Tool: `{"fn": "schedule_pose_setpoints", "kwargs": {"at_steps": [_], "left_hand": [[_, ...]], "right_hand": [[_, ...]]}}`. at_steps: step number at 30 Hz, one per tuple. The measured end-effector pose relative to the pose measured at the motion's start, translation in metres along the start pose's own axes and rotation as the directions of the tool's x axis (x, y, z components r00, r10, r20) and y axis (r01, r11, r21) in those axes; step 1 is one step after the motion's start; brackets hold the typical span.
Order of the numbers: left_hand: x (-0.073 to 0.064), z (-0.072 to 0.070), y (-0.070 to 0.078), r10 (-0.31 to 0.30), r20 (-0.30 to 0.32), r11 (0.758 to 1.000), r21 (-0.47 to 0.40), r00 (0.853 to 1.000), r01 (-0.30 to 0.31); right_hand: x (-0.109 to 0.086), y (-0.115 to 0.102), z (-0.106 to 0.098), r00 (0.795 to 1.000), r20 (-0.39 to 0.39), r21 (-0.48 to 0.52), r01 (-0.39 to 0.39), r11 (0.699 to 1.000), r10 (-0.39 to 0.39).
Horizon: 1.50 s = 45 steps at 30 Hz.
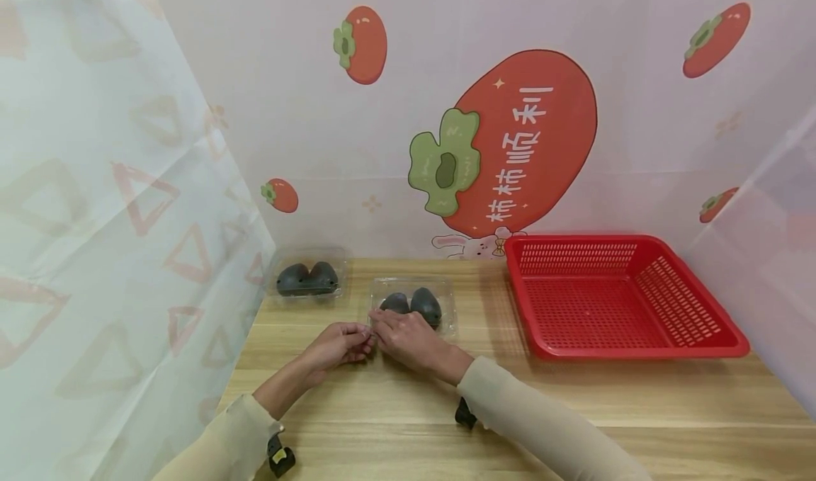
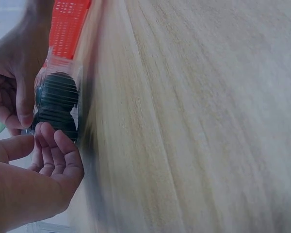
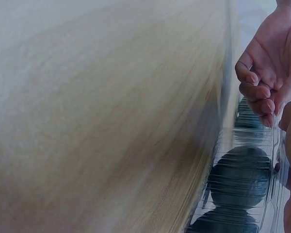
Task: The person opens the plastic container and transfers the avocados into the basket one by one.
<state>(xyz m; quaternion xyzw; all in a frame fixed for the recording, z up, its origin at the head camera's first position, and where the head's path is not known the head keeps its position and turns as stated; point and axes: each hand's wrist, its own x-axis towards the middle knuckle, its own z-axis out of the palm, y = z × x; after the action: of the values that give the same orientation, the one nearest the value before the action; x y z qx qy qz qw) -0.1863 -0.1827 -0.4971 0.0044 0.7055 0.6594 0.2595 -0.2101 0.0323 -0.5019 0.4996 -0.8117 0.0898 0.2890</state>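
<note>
A clear plastic clamshell box (image 1: 448, 287) sits near the middle of the table, with two dark, oval avocado-like fruits (image 1: 426, 307) inside. My left hand (image 1: 334, 348) pinches the box's front left corner between thumb and fingertips, palm turned up in the right wrist view. From the right, my right hand (image 1: 414, 341) reaches across the front of the lid. Its thumb (image 2: 25, 99) presses down at the same corner and its fingers bend over the edge, gripping the rim. Both hands' fingertips nearly meet there. The right hand partly hides the fruits in the head view.
Another clear box (image 1: 341, 260) holding two similar dark fruits (image 1: 322, 277) stands at the back left by the side sheet. On the right is a red perforated plastic basket (image 1: 519, 293). A printed sheet (image 1: 306, 112) hangs behind the wooden table (image 1: 382, 424).
</note>
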Motion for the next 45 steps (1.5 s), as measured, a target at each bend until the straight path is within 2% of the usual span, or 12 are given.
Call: {"fn": "schedule_pose_setpoints", "kwargs": {"at_steps": [13,20,30,37,45], "left_hand": [[0.0,0.003,0.002,0.021,-0.006,1.0,0.018,1.0,-0.021],[-0.001,0.001,0.002,0.021,-0.006,0.998,0.053,1.0,-0.021],[0.0,0.002,0.004,0.03,-0.023,0.995,0.101,0.999,-0.028],[0.0,0.001,0.005,0.038,-0.02,0.994,0.108,0.999,-0.036],[-0.003,0.001,0.005,0.038,0.006,0.992,0.121,0.999,-0.038]], "right_hand": [[0.004,-0.001,-0.006,1.0,0.023,-0.029,0.01,1.0,-0.009],[0.0,-0.002,-0.005,1.0,0.014,-0.016,0.003,1.0,-0.003],[-0.008,0.004,-0.013,0.995,0.075,0.133,-0.08,0.988,0.07],[-0.017,0.012,-0.021,0.979,0.107,0.096,-0.182,0.979,0.172],[-0.032,0.017,-0.028,0.975,0.109,0.126,-0.209,0.97,0.195]]}}
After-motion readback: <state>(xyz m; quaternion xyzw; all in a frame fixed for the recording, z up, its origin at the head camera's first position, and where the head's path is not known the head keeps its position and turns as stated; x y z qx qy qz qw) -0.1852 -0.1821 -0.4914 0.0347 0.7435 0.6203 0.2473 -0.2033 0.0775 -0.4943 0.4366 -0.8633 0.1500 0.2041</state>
